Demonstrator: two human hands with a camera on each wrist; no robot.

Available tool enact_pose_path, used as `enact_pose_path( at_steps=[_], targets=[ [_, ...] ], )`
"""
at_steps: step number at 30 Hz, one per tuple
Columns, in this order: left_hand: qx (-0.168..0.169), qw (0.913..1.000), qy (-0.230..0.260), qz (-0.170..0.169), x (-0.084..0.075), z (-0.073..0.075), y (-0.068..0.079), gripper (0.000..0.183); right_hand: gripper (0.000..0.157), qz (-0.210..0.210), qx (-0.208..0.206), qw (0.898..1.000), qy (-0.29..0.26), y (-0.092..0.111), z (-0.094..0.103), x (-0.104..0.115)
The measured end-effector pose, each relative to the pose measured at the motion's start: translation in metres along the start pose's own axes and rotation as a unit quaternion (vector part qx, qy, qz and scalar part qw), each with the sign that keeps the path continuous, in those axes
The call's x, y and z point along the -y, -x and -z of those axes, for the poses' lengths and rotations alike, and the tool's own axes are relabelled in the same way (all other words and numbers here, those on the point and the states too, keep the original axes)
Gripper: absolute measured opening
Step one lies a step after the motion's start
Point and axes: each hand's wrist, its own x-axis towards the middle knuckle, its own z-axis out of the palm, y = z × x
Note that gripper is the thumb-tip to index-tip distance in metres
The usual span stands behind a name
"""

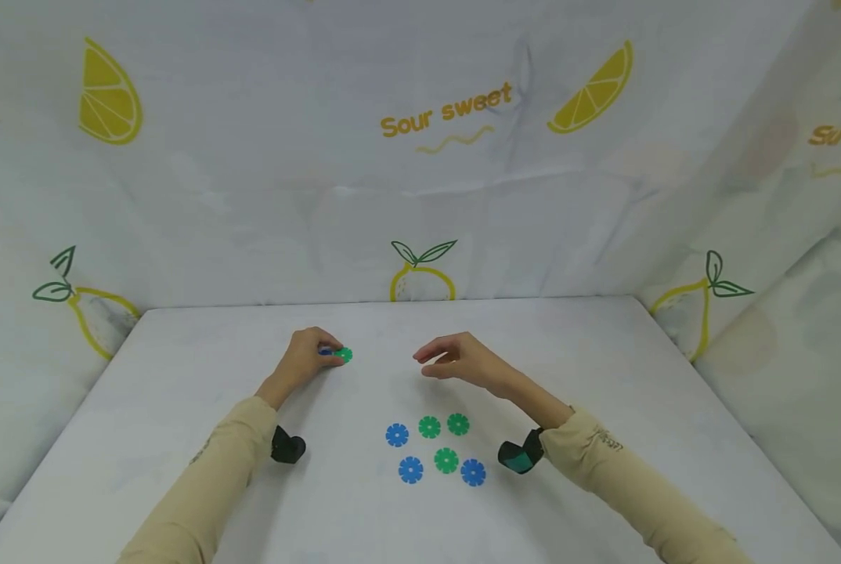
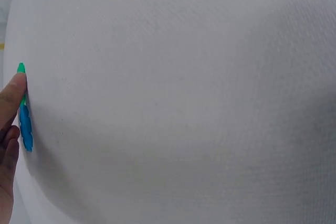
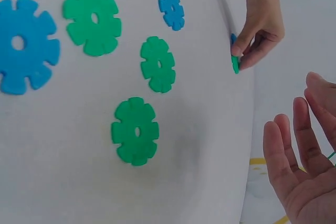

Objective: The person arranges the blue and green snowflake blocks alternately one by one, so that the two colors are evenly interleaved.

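Observation:
Between thumb and fingers, my left hand point(image 1: 306, 356) pinches a green notched disc point(image 1: 346, 355) and a blue notched disc point(image 1: 325, 352) at the far left of the table. In the left wrist view the blue disc point(image 2: 25, 129) lies in line with the green disc point(image 2: 21, 67), both seen edge-on, fingers covering where they meet. My right hand point(image 1: 466, 360) hovers over the table to the right, fingers loosely extended, holding nothing. Its spread fingers also show in the right wrist view, where the other hand point(image 3: 262, 30) grips the disc pair.
Nearer me on the white table point(image 1: 350, 517) lie several flat notched discs with centre holes, among them a blue disc point(image 1: 410, 470) and a green disc point(image 1: 445, 460). A white cloth point(image 1: 286, 196) with lemon prints rises behind the table. Dark wrist devices point(image 1: 288, 446) hang below both forearms.

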Motion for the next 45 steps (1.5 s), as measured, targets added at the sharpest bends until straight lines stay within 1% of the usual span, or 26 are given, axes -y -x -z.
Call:
enact_pose_path(
  at_steps=[6,11,13,18,23,27,29,34,38,40,45],
  targets=[
    [0.002,1.0000,0.002,0.005,-0.002,-0.001,-0.001,0.022,0.032,0.007,0.001,1.000,-0.003,0.019,0.001,-0.007],
    [0.000,1.0000,-0.001,0.004,0.000,-0.002,-0.001,0.020,0.031,0.019,0.000,1.000,-0.007,0.033,0.001,-0.015],
    [-0.001,1.0000,0.001,0.009,0.000,-0.002,-0.001,0.020,0.031,0.023,0.002,1.000,-0.010,0.038,0.000,-0.019],
    [-0.001,0.9999,0.001,0.017,-0.003,-0.002,0.000,0.021,0.031,0.033,0.023,0.999,-0.005,0.053,-0.002,-0.025],
    [-0.005,0.9999,0.000,0.015,-0.004,-0.002,0.001,0.021,0.031,0.034,0.042,0.999,-0.002,0.065,-0.005,-0.034],
    [-0.008,0.9999,0.002,0.013,-0.004,-0.003,0.001,0.021,0.031,0.025,0.051,0.998,-0.012,0.073,-0.007,-0.040],
    [-0.007,0.9998,0.004,0.018,-0.004,-0.003,0.001,0.022,0.031,0.020,0.056,0.998,-0.018,0.077,-0.007,-0.044],
    [-0.002,0.9998,-0.001,0.022,-0.004,-0.003,0.001,0.023,0.029,0.032,0.067,0.997,-0.015,0.084,-0.008,-0.050],
    [-0.001,0.9997,-0.003,0.025,-0.003,-0.003,0.001,0.023,0.027,0.030,0.070,0.997,-0.015,0.089,-0.008,-0.055],
    [-0.001,0.9997,-0.005,0.026,-0.003,-0.003,0.001,0.022,0.026,0.029,0.070,0.997,-0.010,0.090,-0.008,-0.056],
    [-0.001,0.9996,-0.007,0.027,-0.002,-0.003,0.000,0.022,0.025,0.049,0.075,0.996,0.015,0.094,-0.010,-0.059]
  ],
)
